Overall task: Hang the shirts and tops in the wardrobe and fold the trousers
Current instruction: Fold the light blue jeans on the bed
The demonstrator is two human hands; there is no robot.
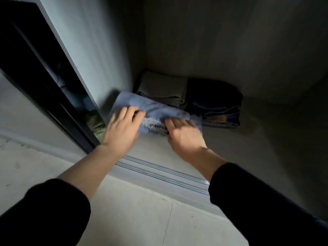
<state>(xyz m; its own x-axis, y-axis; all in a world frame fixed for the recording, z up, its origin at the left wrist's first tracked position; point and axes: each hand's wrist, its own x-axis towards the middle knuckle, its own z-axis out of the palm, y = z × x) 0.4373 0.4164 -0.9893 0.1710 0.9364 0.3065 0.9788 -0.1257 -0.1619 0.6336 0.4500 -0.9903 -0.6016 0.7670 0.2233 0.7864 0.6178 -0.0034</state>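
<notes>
Both of my hands reach low into the wardrobe. At the far left, past the dark door edge point(53, 96), something green point(95, 123) shows, too dim to name. My left hand point(122, 128) curls over the near left end of a folded pair of light blue jeans point(156, 108). My right hand point(182, 134) clamps the near right end by the frayed hem. Blur hides the exact finger positions, and I cannot tell whether the bundle is on the wardrobe floor point(257, 142) yet.

Just behind it lies a folded beige pair point(163, 86). To the right of that is a folded dark denim pair point(214, 102), and both sit against the back wall.

I judge this to be the placing step. I should set the bundle flat in front of the beige pair, square its edges with its neighbours, and press it down before I let go so the folds don't spring open. Sliding my fingers out sideways should spare the layers.
</notes>
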